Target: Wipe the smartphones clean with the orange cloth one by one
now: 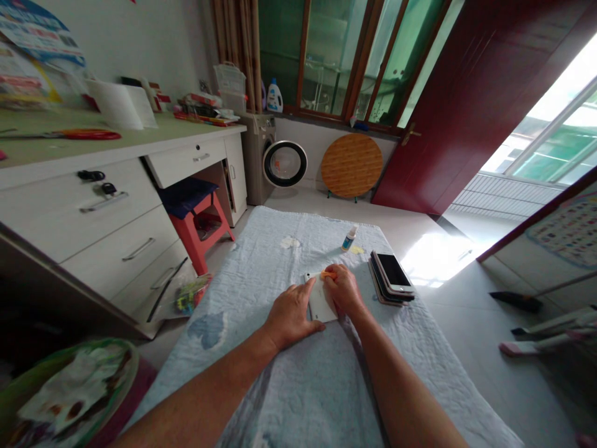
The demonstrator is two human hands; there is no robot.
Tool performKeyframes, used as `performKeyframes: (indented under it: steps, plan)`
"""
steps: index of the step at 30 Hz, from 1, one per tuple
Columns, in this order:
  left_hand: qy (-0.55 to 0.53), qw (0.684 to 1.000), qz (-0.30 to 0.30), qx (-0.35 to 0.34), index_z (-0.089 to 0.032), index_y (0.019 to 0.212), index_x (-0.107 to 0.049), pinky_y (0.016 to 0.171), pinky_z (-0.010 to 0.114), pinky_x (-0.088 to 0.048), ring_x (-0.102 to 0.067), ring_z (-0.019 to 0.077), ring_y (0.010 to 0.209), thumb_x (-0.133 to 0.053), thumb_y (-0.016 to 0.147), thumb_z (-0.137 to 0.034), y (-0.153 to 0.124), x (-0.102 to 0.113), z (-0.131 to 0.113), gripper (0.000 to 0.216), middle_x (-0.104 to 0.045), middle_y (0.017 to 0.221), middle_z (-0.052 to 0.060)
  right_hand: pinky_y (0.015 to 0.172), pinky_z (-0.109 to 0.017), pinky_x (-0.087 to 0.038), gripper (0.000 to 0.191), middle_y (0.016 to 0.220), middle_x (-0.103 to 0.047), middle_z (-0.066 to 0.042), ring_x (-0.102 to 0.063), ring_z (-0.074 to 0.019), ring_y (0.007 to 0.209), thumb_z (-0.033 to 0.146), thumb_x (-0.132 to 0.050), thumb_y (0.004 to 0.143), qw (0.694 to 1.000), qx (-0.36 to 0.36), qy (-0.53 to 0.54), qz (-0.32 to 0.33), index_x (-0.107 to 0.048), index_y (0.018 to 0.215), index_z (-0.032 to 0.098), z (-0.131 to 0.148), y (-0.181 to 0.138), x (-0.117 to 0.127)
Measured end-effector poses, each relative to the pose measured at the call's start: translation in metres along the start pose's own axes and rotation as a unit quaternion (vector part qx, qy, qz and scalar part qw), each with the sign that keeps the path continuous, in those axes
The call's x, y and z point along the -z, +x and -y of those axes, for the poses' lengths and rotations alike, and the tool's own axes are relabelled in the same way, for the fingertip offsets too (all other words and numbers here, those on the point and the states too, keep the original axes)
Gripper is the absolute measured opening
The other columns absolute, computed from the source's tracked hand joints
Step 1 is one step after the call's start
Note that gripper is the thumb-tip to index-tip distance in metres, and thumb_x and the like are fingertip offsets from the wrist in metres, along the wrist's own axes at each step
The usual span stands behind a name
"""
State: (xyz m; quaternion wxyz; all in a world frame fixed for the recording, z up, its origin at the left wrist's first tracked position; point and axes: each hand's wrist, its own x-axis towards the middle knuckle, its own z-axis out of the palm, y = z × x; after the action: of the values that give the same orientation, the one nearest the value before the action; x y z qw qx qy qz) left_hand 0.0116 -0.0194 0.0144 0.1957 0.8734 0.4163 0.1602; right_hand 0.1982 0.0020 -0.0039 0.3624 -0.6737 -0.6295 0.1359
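A white smartphone [321,303] lies face down on the cloth-covered table, its camera corner away from me. My left hand [290,314] grips it along its left side, thumb and fingers bracing the edge. In the fingers of my right hand [344,289] is a small orange thing [328,274], pressed on the phone's far end; too little shows to tell its kind. Beyond the hands stands a small spray bottle [349,239] with a white top. To the right is a stack of phones [392,277], the top one white with a dark screen facing up.
A light blue quilted cloth [224,367] covers the table. Left of it are a white desk [116,218], a red stool [198,230] and a lined bin [74,392]. A washing machine [255,155] with its door open and a round wooden tabletop [352,165] stand at the back.
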Motion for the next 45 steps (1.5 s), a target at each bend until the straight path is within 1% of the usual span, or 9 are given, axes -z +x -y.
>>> performKeyframes:
  steps: [5,10,19,27,34,39,41,43,45]
  plan:
    - [0.048,0.998,-0.034,-0.017,-0.015,0.132,-0.047,0.1,0.044,-0.04,-0.05,0.034,0.116,-0.077,0.057,-0.063,-0.001,-0.001,0.002,0.094,-0.055,0.129,0.015,0.082,-0.027,-0.041,0.018,0.102,-0.061,-0.007,-0.056,-0.0173,0.092,0.015,-0.049,0.08,0.998,0.068,-0.002,0.012,-0.063,0.09,0.018,0.002,0.004,-0.004]
    - [0.041,0.998,-0.029,-0.023,-0.017,0.126,-0.051,0.1,0.043,-0.039,-0.05,0.033,0.117,-0.076,0.062,-0.057,-0.001,-0.003,0.004,0.079,-0.057,0.128,0.012,0.077,-0.026,-0.04,0.016,0.09,-0.063,-0.005,-0.056,-0.0173,0.084,0.016,-0.047,0.084,0.995,0.057,-0.033,0.072,-0.061,0.092,0.019,0.004,0.007,-0.006]
    - [0.037,0.998,-0.028,-0.038,-0.017,0.115,-0.058,0.097,0.042,-0.042,-0.051,0.0325,0.114,-0.073,0.065,-0.053,0.0,0.0,0.006,0.063,-0.058,0.127,0.012,0.077,-0.025,-0.039,0.015,0.092,-0.062,-0.005,-0.055,-0.0165,0.085,0.015,-0.047,0.085,0.996,0.044,-0.046,0.067,-0.06,0.092,0.019,0.005,0.003,-0.002]
    - [0.024,0.998,-0.017,-0.051,-0.016,0.122,-0.057,0.098,0.042,-0.042,-0.05,0.0318,0.115,-0.073,0.066,-0.052,0.002,0.0,0.011,0.069,-0.056,0.131,0.012,0.075,-0.023,-0.04,0.017,0.091,-0.06,-0.003,-0.054,-0.0143,0.083,0.01,-0.051,0.081,0.995,0.055,-0.057,0.063,-0.064,0.085,0.019,0.011,0.001,0.004]
    - [0.016,0.999,0.001,-0.041,-0.019,0.124,-0.056,0.102,0.045,-0.04,-0.048,0.0332,0.123,-0.074,0.065,-0.05,0.002,0.002,0.014,0.069,-0.049,0.141,0.012,0.071,-0.023,-0.041,0.017,0.085,-0.064,-0.004,-0.058,-0.0137,0.078,0.009,-0.061,0.072,0.973,0.064,-0.065,0.212,-0.072,0.082,0.016,0.026,-0.002,0.03]
    - [0.02,0.998,0.0,-0.053,-0.016,0.121,-0.058,0.101,0.044,-0.041,-0.05,0.033,0.119,-0.074,0.067,-0.052,0.003,0.001,0.014,0.068,-0.051,0.14,0.014,0.059,-0.02,-0.039,0.016,0.076,-0.068,-0.002,-0.058,-0.0113,0.065,0.009,-0.064,0.068,0.923,0.031,-0.029,0.383,-0.074,0.08,0.015,0.04,-0.008,0.046]
    - [0.017,0.998,-0.004,-0.06,-0.016,0.12,-0.058,0.1,0.043,-0.042,-0.052,0.0324,0.117,-0.071,0.069,-0.056,0.003,0.002,0.013,0.067,-0.053,0.138,0.014,0.056,-0.019,-0.038,0.016,0.071,-0.067,-0.001,-0.058,-0.0111,0.063,0.011,-0.064,0.069,0.902,0.032,-0.024,0.429,-0.074,0.08,0.015,0.044,-0.009,0.049]
    - [0.016,0.998,-0.005,-0.059,-0.016,0.121,-0.058,0.1,0.043,-0.042,-0.052,0.0321,0.116,-0.07,0.07,-0.057,0.003,0.003,0.013,0.067,-0.054,0.137,0.014,0.055,-0.019,-0.038,0.016,0.07,-0.067,0.0,-0.057,-0.011,0.062,0.011,-0.064,0.068,0.894,0.03,-0.032,0.446,-0.074,0.08,0.015,0.045,-0.009,0.051]
    - [0.019,0.998,0.002,-0.054,-0.016,0.122,-0.057,0.1,0.043,-0.042,-0.051,0.0323,0.117,-0.073,0.068,-0.054,0.003,0.004,0.012,0.067,-0.053,0.139,0.013,0.056,-0.02,-0.037,0.015,0.072,-0.067,-0.001,-0.057,-0.0114,0.064,0.011,-0.065,0.068,0.905,0.029,-0.05,0.421,-0.074,0.079,0.015,0.043,-0.007,0.051]
